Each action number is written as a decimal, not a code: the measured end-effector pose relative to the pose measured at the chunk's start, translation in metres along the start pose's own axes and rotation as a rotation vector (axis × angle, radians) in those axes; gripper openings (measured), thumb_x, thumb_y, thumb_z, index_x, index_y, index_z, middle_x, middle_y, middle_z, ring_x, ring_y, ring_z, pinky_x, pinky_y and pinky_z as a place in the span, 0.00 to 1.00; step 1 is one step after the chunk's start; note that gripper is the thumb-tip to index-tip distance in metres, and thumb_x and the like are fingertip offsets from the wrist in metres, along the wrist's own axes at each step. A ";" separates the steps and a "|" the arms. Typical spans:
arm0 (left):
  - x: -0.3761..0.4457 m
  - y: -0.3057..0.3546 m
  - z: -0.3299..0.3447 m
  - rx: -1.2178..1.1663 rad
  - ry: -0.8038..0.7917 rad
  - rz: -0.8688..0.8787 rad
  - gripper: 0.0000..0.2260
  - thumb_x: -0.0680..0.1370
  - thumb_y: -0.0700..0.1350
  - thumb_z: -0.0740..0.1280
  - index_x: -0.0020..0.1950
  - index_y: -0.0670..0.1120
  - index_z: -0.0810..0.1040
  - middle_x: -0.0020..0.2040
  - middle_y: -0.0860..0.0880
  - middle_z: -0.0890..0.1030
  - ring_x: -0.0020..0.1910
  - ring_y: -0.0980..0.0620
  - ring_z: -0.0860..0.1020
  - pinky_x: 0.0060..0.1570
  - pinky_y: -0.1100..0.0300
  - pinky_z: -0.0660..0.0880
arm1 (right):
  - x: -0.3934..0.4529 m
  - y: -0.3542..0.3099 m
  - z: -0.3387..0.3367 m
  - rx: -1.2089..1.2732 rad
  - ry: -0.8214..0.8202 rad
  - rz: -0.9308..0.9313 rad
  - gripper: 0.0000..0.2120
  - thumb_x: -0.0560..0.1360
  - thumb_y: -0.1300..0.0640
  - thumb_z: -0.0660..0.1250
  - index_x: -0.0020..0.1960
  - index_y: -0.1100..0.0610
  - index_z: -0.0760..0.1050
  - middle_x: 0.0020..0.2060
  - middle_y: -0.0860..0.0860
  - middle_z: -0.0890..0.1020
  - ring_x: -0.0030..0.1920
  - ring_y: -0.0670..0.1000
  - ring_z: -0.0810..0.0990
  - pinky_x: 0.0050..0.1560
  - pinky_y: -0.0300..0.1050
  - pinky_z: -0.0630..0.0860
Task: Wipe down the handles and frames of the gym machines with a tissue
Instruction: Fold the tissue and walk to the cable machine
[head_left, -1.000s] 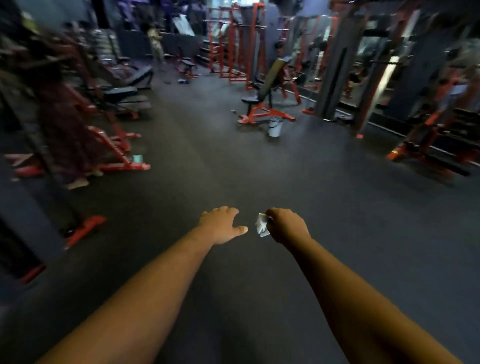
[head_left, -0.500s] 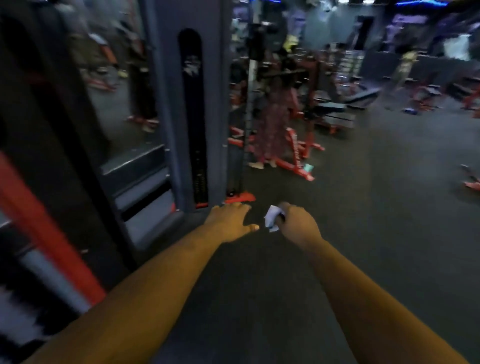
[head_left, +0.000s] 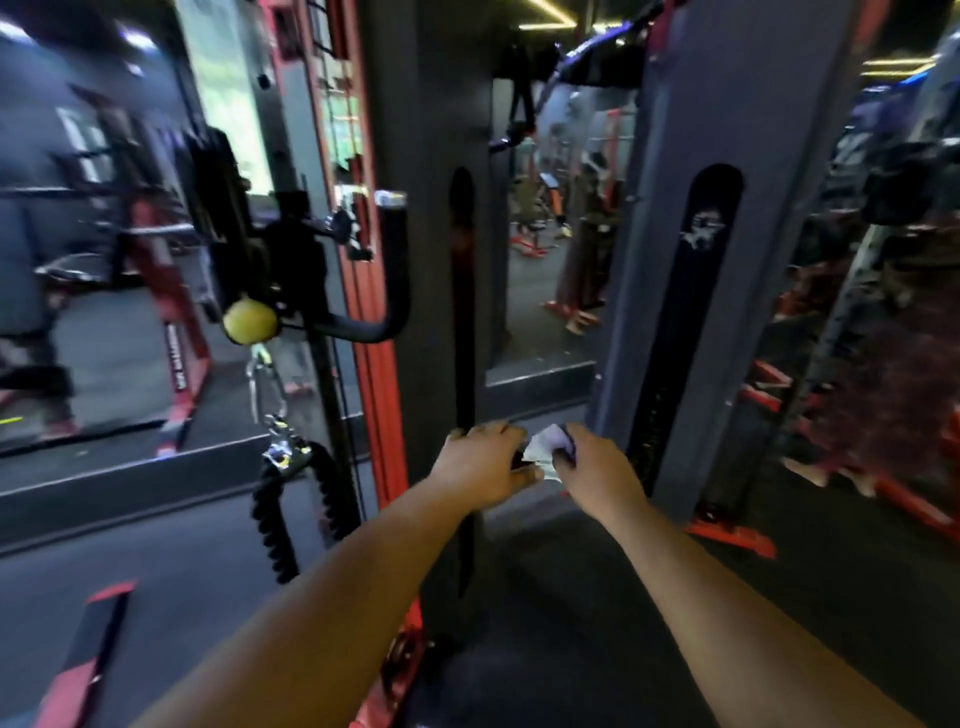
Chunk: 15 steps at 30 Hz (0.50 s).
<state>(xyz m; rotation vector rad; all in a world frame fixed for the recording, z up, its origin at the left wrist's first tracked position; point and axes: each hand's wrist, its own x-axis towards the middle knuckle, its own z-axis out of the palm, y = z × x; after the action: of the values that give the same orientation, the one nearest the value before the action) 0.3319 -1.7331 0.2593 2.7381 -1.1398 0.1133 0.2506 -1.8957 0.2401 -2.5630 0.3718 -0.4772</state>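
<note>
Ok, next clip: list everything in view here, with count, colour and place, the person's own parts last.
tissue: one, white, crumpled, between the two hands at centre
cable machine columns: two, grey with black slots, centre and right
red frame upright: one, red, left of the centre column
curved handle: one, black, on the machine at left centre
yellow ball: one, yellow, on the cable at left
strap handle: one, black, hanging below the ball
floor: dark grey, bottom
left hand: one, beside the tissue, touching it
right hand: one, gripping the tissue
</note>
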 end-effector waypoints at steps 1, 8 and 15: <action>-0.001 -0.008 -0.007 0.012 0.047 -0.018 0.24 0.78 0.65 0.64 0.70 0.54 0.72 0.67 0.51 0.75 0.67 0.46 0.75 0.65 0.45 0.70 | 0.010 -0.010 0.003 0.057 0.007 -0.021 0.09 0.81 0.53 0.64 0.60 0.54 0.72 0.48 0.55 0.82 0.50 0.59 0.82 0.46 0.52 0.77; -0.017 -0.052 -0.072 0.220 0.360 -0.153 0.28 0.82 0.61 0.61 0.80 0.55 0.62 0.80 0.52 0.63 0.80 0.50 0.59 0.78 0.41 0.53 | 0.080 -0.078 0.014 0.449 0.077 -0.205 0.08 0.82 0.55 0.64 0.60 0.54 0.76 0.49 0.50 0.84 0.48 0.52 0.82 0.49 0.53 0.79; -0.042 -0.081 -0.141 0.472 0.583 -0.353 0.28 0.82 0.63 0.57 0.80 0.53 0.63 0.81 0.49 0.62 0.82 0.49 0.55 0.80 0.39 0.48 | 0.147 -0.138 -0.003 0.740 0.121 -0.358 0.08 0.80 0.61 0.65 0.52 0.53 0.82 0.41 0.45 0.83 0.42 0.44 0.81 0.38 0.28 0.71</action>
<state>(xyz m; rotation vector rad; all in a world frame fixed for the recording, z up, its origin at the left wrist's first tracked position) 0.3593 -1.6218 0.3817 2.9082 -0.5058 1.1689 0.4051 -1.8325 0.3529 -1.8736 -0.2081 -0.7371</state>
